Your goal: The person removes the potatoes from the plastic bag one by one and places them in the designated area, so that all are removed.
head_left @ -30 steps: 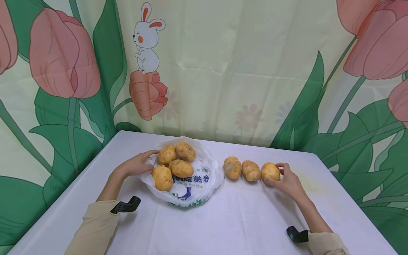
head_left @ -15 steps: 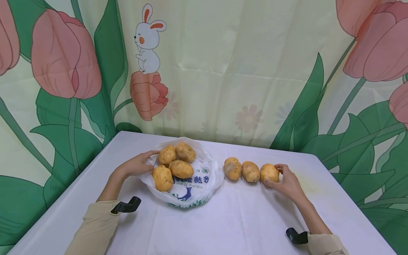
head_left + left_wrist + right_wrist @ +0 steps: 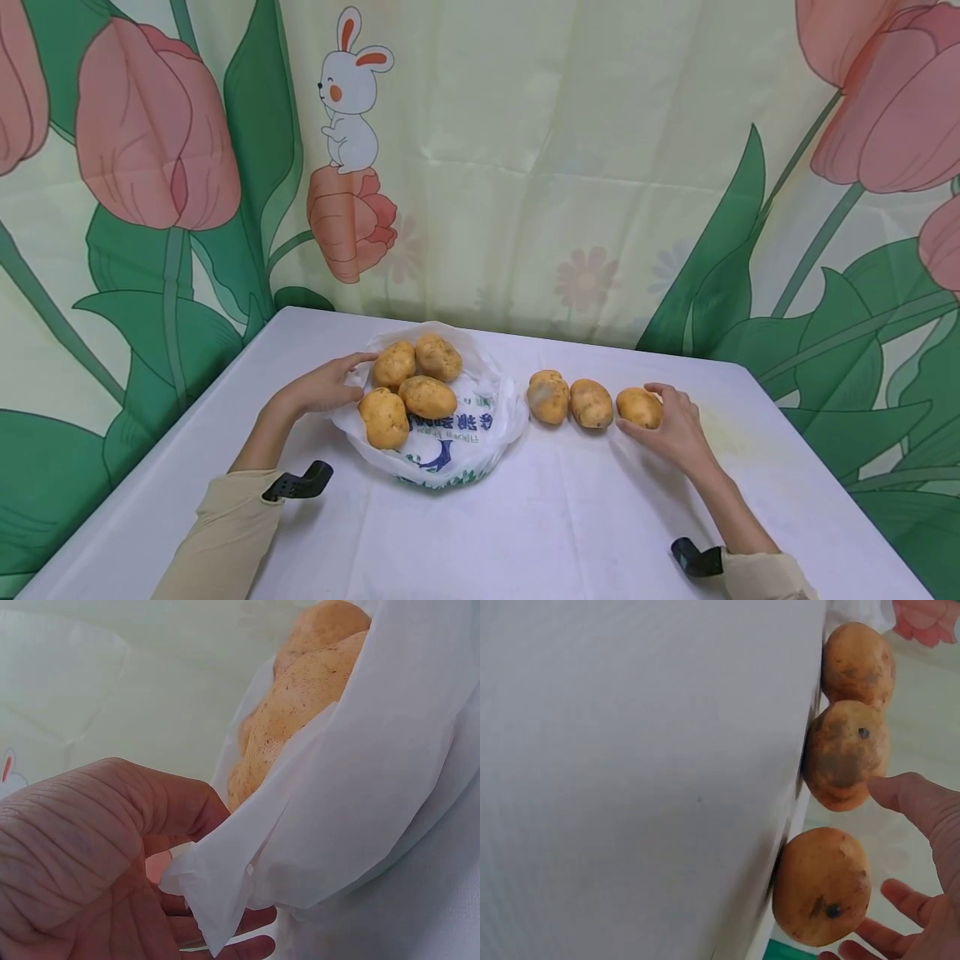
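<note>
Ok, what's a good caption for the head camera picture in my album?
Four potatoes in a plastic bag by the left hand, three potatoes in a row by the right hand.

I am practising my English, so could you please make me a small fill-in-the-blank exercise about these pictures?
The potatoes in the plastic bag number ____.
The row of potatoes beside it counts ____.
The hand at the bag is the ____ hand.
The animal printed on the curtain is a ____.
Missing words: four; three; left; rabbit.
</note>
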